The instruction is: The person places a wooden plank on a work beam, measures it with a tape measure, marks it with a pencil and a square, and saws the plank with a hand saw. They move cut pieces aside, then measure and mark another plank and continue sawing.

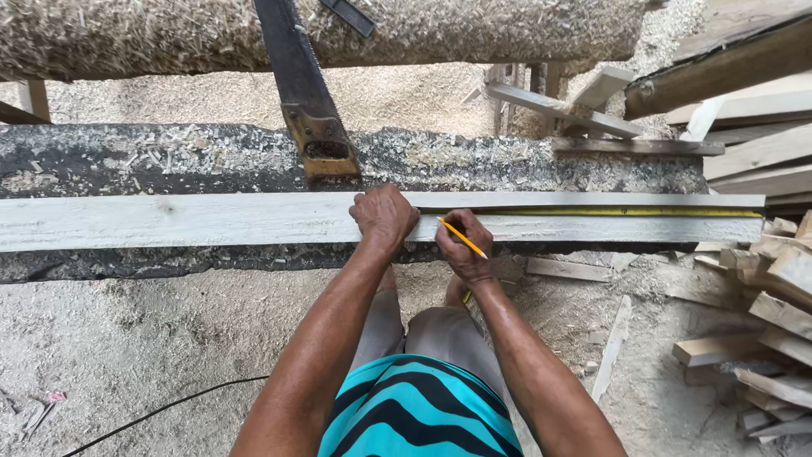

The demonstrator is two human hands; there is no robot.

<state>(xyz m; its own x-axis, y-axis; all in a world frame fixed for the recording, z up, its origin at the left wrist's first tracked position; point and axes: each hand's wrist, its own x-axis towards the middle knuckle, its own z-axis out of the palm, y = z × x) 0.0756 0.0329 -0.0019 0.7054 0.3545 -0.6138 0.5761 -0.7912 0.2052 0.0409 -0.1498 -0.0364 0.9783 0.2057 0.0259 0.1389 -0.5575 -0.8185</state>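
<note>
Long pale wooden plank (pixel 211 220) runs left-right across both hands; left hand (pixel 385 216) presses it flat, fingers together, right hand (pixel 463 245) pinches yellow pencil (pixel 463 238), tip nearest the plank's near edge.

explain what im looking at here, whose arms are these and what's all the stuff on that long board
This is one picture from a camera worn on a person's head, looking down at their own arms. The left hand presses on a long pale board lying across a dark, sawdust-covered bench. The right hand holds a yellow pencil, its tip at the board. A yellow tape measure stretches along the board to the right. A handsaw rests behind it, and wood offcuts are piled on the right.
</note>
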